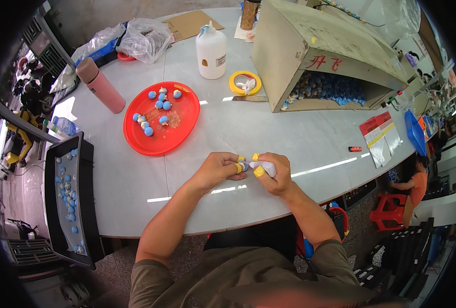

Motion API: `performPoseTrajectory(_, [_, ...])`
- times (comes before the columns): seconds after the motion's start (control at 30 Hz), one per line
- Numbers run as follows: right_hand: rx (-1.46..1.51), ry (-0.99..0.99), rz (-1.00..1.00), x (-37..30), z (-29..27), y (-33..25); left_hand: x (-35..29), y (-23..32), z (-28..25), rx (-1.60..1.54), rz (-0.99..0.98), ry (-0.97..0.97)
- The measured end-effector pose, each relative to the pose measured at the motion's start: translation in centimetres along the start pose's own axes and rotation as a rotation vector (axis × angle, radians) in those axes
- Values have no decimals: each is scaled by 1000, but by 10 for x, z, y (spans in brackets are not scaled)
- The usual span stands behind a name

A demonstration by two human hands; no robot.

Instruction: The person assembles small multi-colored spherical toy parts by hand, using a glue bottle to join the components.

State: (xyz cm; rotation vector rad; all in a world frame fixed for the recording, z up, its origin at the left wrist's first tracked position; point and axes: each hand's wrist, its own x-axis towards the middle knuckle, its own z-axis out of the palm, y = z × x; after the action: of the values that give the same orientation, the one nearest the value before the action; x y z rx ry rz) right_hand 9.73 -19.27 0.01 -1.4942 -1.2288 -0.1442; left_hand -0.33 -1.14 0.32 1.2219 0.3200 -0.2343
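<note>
Over the near part of the table, my left hand (219, 170) pinches a small blue-and-cream piece (244, 166) between its fingertips. In my right hand (276, 174) is a small white squeeze bottle (267, 168), its nozzle pointing left at that piece and close to it or touching; I cannot tell which. Yellow wraps cover several fingertips on both hands. Beyond my left hand lies a round red tray (158, 146) holding several blue balls with cream parts (163, 104).
A pink bottle (105, 90) and a white plastic bottle (211, 54) stand farther back. Near a yellow tape roll (245, 83) is a large box (284, 56) with blue pieces inside. At left sits a black bin (88, 169). A card (377, 131) and red lighter (355, 149) lie right.
</note>
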Motion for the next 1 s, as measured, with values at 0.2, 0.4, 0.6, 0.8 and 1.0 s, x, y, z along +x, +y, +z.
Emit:
performPoseTrajectory(0.2, [-23, -11, -19, 2, 1, 1, 0, 2, 1, 5, -14, -7])
performPoseTrajectory(0.4, [-141, 8, -99, 1, 1, 1, 2, 3, 1, -19, -10, 26])
performPoseTrajectory(0.6, [-227, 30, -184, 2, 3, -2, 4, -2, -1, -54, -3, 56])
performPoseTrajectory(0.8, [-254, -8, -176, 0, 2, -4, 5, -4, -1, -102, -4, 81])
performPoseTrajectory(1.0, [-249, -38, -211, 1, 3, -4, 3, -2, 2, -96, 24, 89])
